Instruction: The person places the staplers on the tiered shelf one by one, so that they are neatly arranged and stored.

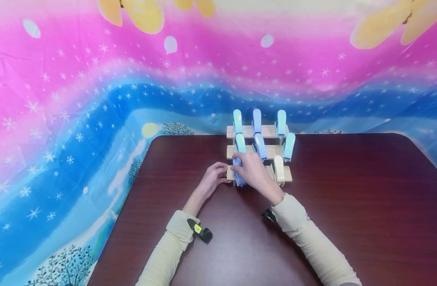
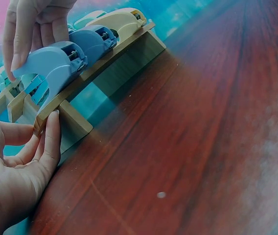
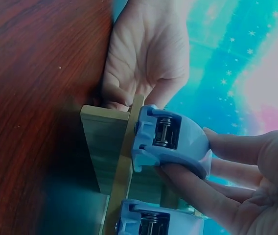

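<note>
A three-tier wooden rack (image 1: 288,174) carries large plastic spring clips in blue, mint, lilac and cream. My right hand (image 1: 253,171) pinches the blue clip (image 3: 190,139) at the left end of the front slat, thumb and fingers on its handle. The clip sits over the slat. My left hand (image 1: 212,179) holds the left end of that same slat, its thumb and fingers pinching the wood in the left wrist view. Beside the held clip is a second blue clip (image 2: 92,41), hidden behind my right hand in the head view. A cream clip (image 1: 278,169) is farther right.
On the middle slat stand a mint clip (image 1: 240,143), a lilac clip (image 1: 260,146) and another mint clip (image 1: 288,147). The back slat (image 1: 266,131) bears 3 more clips. A brown table (image 1: 365,206) lies underneath, and a printed cloth (image 1: 218,59) hangs behind.
</note>
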{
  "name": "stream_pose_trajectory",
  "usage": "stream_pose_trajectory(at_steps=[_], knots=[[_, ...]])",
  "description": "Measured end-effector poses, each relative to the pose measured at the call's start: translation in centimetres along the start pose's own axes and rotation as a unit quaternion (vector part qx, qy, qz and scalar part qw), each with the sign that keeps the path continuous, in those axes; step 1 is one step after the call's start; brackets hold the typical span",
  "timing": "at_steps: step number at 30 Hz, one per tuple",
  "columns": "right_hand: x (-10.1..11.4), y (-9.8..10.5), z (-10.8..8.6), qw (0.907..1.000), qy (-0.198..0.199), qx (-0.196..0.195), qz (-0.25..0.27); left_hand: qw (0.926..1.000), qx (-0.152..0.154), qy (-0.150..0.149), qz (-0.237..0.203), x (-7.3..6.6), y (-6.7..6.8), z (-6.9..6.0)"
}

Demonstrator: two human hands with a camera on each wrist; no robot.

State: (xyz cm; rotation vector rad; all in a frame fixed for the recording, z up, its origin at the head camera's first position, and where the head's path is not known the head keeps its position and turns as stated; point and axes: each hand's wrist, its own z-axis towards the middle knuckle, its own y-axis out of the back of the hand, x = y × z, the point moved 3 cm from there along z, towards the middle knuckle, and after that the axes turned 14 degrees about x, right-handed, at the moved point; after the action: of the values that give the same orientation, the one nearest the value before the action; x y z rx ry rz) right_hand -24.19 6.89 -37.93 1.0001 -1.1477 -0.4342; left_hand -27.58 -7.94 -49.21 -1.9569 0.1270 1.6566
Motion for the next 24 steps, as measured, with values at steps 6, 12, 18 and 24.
stream_pose_trajectory(at_steps=[6,12,18,24], knots=[[0.24,0.06,-0.05,0.9999,-0.007,-0.015,-0.004,1.0,0.002,-0.004,-0.007,-0.03,-0.02,0.12],[0.26,0.1,-0.24,0.999,-0.021,-0.038,-0.012,0.9999,0.006,-0.004,-0.007,0.0,-0.07,0.19],[0.07,-0.27,-0.19,0.9983,-0.024,-0.053,0.0,1.0,0.002,0.005,-0.007,0.11,-0.03,0.2],[0.25,-0.55,-0.35,0.9976,-0.027,-0.064,-0.001,1.0,0.001,0.002,-0.006,0.15,0.05,0.13]])
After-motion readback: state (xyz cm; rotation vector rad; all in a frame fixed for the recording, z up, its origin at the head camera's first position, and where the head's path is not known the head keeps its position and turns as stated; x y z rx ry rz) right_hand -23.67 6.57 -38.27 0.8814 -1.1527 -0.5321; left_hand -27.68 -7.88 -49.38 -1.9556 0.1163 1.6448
